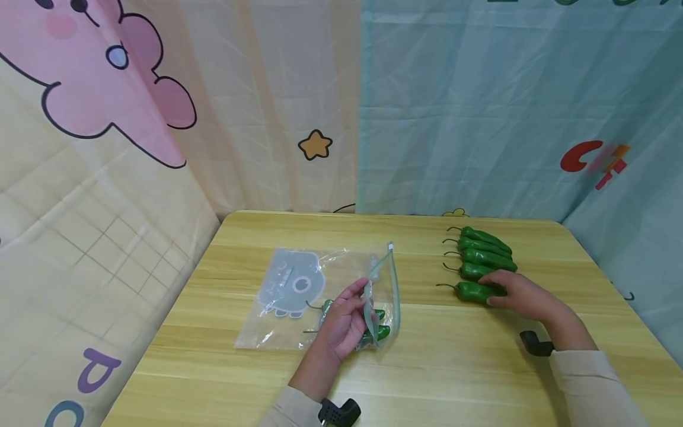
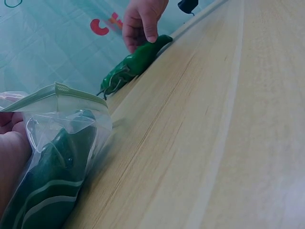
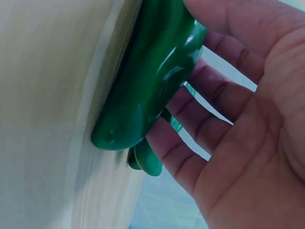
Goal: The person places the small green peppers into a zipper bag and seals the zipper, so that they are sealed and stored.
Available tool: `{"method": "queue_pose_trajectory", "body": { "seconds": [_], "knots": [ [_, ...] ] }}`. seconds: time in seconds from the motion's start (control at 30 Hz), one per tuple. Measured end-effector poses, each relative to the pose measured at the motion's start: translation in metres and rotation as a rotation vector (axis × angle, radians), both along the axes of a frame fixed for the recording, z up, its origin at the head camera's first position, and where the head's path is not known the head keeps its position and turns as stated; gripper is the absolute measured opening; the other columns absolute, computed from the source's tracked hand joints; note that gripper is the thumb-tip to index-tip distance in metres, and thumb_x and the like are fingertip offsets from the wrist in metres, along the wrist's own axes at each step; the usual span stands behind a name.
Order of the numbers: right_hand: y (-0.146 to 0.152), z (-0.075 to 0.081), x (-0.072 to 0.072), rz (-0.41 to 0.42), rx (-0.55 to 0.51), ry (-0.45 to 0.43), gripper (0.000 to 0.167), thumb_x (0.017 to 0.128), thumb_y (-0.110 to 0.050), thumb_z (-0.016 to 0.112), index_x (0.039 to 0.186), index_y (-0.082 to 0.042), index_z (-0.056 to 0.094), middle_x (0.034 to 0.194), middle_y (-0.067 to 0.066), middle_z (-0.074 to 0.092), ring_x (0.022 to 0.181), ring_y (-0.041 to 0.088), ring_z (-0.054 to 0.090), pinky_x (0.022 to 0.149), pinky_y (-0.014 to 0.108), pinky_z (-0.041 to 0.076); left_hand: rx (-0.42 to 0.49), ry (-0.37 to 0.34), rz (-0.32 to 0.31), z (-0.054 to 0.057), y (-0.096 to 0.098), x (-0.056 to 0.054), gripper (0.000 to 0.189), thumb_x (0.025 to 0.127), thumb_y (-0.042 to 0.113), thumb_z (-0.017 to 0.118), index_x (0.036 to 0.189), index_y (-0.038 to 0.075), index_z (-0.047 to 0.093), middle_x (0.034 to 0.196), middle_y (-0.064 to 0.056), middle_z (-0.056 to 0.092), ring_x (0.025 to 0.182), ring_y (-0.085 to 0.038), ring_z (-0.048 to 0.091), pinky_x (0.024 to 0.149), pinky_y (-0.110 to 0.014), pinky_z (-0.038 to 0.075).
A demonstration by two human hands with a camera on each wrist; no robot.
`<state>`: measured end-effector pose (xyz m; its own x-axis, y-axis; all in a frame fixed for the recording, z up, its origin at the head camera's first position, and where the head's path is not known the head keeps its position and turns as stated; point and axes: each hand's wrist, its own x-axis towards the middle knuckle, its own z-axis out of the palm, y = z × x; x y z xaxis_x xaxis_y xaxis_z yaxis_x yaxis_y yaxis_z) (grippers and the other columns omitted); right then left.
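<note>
A clear zip bag (image 1: pixel 341 264) with a grey-blue cartoon print lies on the table, its mouth toward the right. My left hand (image 1: pixel 341 323), palm up, holds the bag's zip edge (image 1: pixel 369 305) between thumb and fingers, and the mouth stands parted. Inside lie green peppers (image 1: pixel 383 333), partly hidden by that hand; one shows large through the plastic in the left wrist view. To the right, my right hand (image 1: pixel 525 296) grips the nearest pepper (image 1: pixel 466 290) of a row, thumb on the near side and fingers on the far side. This pepper rests along the tabletop in the right wrist view.
Several more green peppers (image 1: pixel 482 256) lie side by side behind the gripped one, stems to the left. The wooden table (image 1: pixel 437 379) ends at a back edge against printed curtains (image 1: pixel 453 107). A black wrist mount (image 1: pixel 535 344) sits below the right hand.
</note>
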<state>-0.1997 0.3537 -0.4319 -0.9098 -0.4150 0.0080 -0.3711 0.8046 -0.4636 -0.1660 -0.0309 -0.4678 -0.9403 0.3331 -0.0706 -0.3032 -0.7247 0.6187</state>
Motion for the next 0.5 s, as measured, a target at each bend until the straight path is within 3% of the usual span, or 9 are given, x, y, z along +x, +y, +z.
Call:
{"method": "queue_pose_trajectory", "body": {
  "seconds": [0.23, 0.5],
  "knots": [
    [-0.0005, -0.0002, 0.0017, 0.006, 0.013, -0.005, 0.041, 0.084, -0.007, 0.076, 0.121, 0.006, 0.063, 0.122, 0.026, 0.06, 0.114, 0.047, 0.054, 0.09, 0.059, 0.046, 0.005, -0.005, -0.004, 0.0007, 0.0001, 0.0006, 0.038, 0.096, -0.009, 0.039, 0.116, 0.012, 0.063, 0.12, -0.003, 0.052, 0.081, -0.01, 0.055, 0.071, -0.024, 0.05],
    [-0.0017, 0.0009, 0.0029, 0.0, 0.003, 0.008, 0.037, 0.084, -0.008, 0.076, 0.117, 0.004, 0.065, 0.119, 0.022, 0.062, 0.11, 0.04, 0.057, 0.088, 0.055, 0.048, 0.004, -0.004, 0.0, 0.0012, 0.0, 0.0011, 0.037, 0.096, -0.009, 0.039, 0.117, 0.011, 0.063, 0.12, -0.003, 0.053, 0.08, -0.01, 0.055, 0.071, -0.025, 0.05]
  ]
}}
